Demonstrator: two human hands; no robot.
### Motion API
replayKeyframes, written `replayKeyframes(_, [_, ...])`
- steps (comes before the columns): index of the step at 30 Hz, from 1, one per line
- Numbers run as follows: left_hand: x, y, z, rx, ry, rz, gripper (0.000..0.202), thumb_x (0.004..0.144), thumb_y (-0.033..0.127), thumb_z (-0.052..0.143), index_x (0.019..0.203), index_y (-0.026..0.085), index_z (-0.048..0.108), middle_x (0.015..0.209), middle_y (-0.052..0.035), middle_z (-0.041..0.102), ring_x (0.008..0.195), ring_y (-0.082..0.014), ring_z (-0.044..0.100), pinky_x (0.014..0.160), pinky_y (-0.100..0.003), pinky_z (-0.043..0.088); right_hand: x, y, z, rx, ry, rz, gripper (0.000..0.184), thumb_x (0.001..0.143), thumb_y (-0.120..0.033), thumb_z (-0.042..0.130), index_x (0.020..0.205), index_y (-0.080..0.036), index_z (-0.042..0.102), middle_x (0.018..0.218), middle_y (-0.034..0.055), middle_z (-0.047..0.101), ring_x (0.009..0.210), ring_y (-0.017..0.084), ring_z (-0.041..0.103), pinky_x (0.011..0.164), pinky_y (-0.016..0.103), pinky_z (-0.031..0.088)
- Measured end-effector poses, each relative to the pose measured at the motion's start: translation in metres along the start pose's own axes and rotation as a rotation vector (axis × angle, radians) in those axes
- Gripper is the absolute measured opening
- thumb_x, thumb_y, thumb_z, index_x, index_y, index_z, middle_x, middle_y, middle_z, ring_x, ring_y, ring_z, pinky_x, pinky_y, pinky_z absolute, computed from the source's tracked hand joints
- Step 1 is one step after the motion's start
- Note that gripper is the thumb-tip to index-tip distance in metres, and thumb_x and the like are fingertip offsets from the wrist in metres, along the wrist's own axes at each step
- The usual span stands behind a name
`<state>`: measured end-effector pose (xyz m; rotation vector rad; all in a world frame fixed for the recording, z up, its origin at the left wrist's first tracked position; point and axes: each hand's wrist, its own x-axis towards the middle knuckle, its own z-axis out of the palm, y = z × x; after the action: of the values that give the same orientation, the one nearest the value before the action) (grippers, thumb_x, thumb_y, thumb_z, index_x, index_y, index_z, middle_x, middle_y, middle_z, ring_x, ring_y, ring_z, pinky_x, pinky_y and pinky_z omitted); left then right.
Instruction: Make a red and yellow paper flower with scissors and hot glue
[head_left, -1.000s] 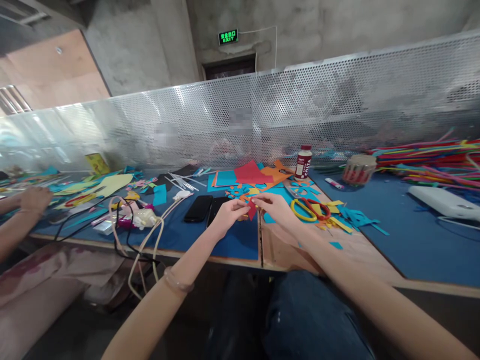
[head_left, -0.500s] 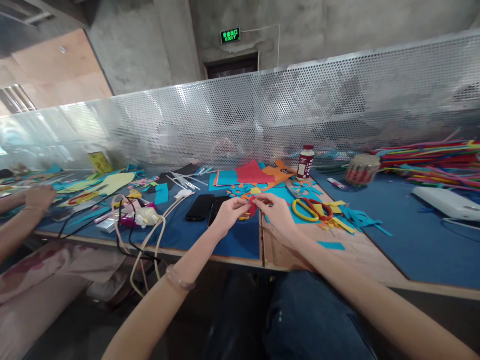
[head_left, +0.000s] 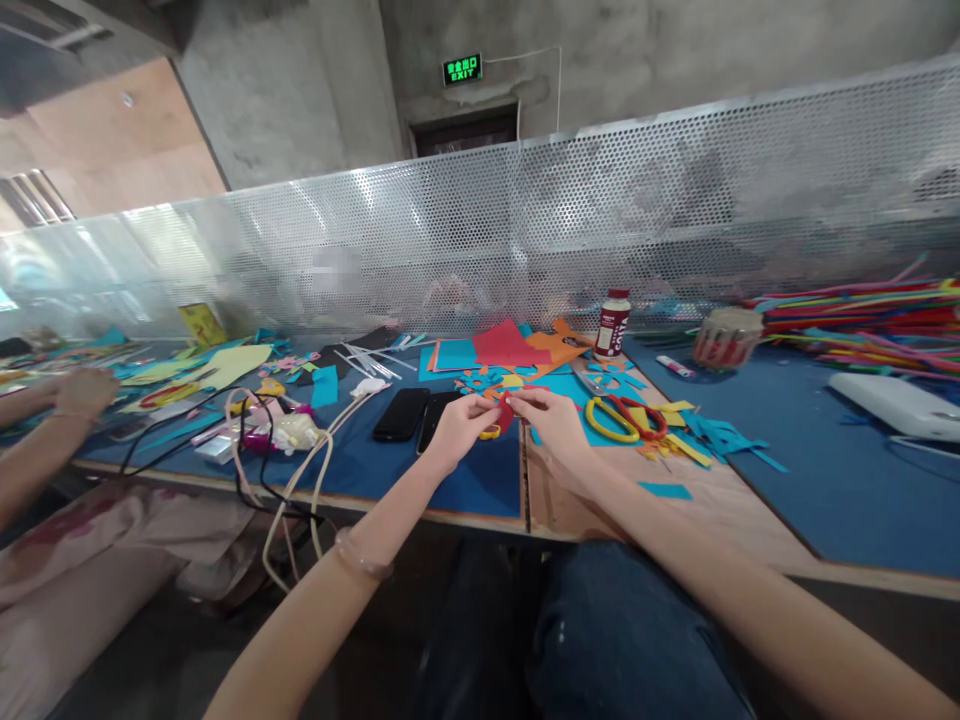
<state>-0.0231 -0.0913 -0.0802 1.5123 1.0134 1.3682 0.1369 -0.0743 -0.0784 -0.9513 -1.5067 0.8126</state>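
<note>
Far left there's a co-worker's hand [head_left: 86, 393] over the cluttered desk [head_left: 810, 470], then a yellow box [head_left: 201, 326] toward the back. A black phone [head_left: 401, 414] lies flat, just beside the left hand [head_left: 459, 430], which is nearly closed and pinching a little piece of red paper [head_left: 506, 412]. That bit's held over the desk, right between both hands. The right hand [head_left: 555, 425] has the other side of it, fingertips pinched together too. Past that: scissors [head_left: 628, 434] with yellow and red handles, a bottle [head_left: 613, 325] behind them, then a jar [head_left: 726, 345].
</note>
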Motion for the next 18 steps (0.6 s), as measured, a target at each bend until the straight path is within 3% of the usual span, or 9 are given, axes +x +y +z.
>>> replayKeyframes(11, [-0.0012, 0.0022, 0.001, 0.0, 0.003, -0.003, 0.025, 0.069, 0.033, 0.069, 0.08, 0.011, 0.063, 0.076, -0.0062, 0.067, 0.071, -0.0156, 0.063, 0.068, -0.029, 0.053, -0.001, 0.0007, 0.0008, 0.054, -0.012, 0.015, 0.031, 0.072, -0.043, 0.064, 0.09, -0.018, 0.07, 0.09, 0.0063, 0.071, 0.084, 0.022, 0.063, 0.074, 0.034, 0.049])
replayKeyframes(18, [-0.0013, 0.0041, -0.0003, -0.007, 0.049, -0.01, 0.026, 0.07, 0.034, 0.068, 0.083, 0.012, 0.062, 0.077, -0.0048, 0.065, 0.068, -0.0137, 0.062, 0.063, -0.025, 0.051, -0.0019, -0.0011, 0.0041, 0.073, -0.105, 0.025, 0.029, 0.074, -0.037, 0.063, 0.095, -0.018, 0.068, 0.096, 0.0062, 0.069, 0.089, 0.021, 0.062, 0.079, 0.033, 0.048])
